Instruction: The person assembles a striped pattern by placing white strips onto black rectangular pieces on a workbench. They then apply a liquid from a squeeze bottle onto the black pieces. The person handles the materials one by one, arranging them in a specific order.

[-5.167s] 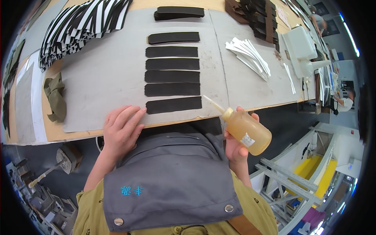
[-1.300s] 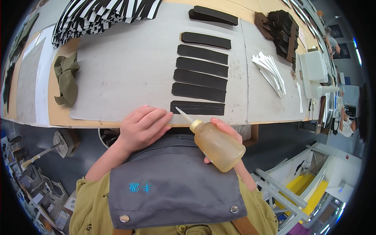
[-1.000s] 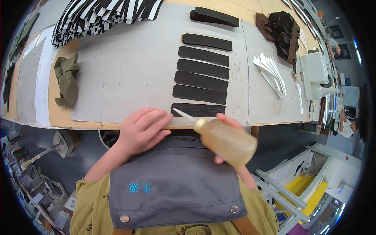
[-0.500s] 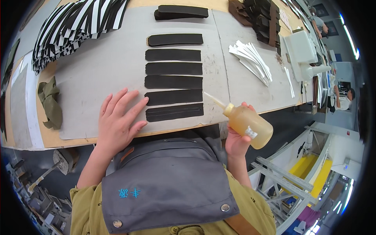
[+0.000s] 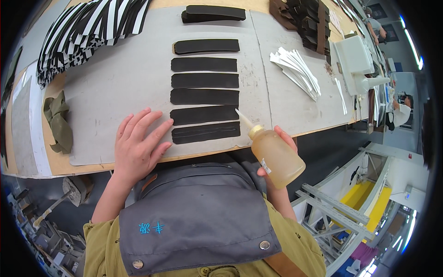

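Note:
My right hand [image 5: 276, 159] grips a soft plastic bottle of amber glue [image 5: 275, 155] at the table's near edge. Its thin nozzle points up and left, just above the right end of the second-nearest black strip [image 5: 204, 115]. My left hand [image 5: 138, 145] lies flat and open on the grey mat [image 5: 110, 83], fingertips touching the left ends of the two nearest strips. The nearest black strip [image 5: 206, 133] shows thin glue lines along its length. Several more black strips [image 5: 205, 81] lie in a column beyond.
A stack of black strips [image 5: 213, 13] sits at the far edge. White paper strips [image 5: 297, 69] fan out at the right. Black-and-white strips [image 5: 87, 27] are piled at the far left, an olive cloth [image 5: 57, 122] at the left edge, a white machine [image 5: 357, 64] far right.
The bottle has come off the nearest strip and swung right, nozzle now by the second strip's right end. My left hand slid from the near edge onto the mat and flattened.

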{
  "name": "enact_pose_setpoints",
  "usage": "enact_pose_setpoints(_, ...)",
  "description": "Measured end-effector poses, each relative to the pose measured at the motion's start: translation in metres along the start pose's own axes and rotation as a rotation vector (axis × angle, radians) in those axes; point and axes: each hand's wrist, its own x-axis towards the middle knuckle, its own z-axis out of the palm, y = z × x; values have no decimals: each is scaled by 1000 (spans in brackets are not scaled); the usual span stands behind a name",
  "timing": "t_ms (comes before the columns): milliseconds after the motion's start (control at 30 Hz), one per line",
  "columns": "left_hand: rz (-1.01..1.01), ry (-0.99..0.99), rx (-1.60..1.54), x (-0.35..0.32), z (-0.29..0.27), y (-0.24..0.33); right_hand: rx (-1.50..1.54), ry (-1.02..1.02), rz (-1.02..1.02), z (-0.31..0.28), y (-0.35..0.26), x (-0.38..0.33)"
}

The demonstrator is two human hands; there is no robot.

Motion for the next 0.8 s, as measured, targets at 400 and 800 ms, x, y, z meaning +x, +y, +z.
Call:
enact_pose_setpoints(400,28,79,-43,2,0,-2,130,-207,-72,27,-18,14)
enact_pose_setpoints(800,29,66,-56,0,1,-4,331,-552,-101,68,-37,34)
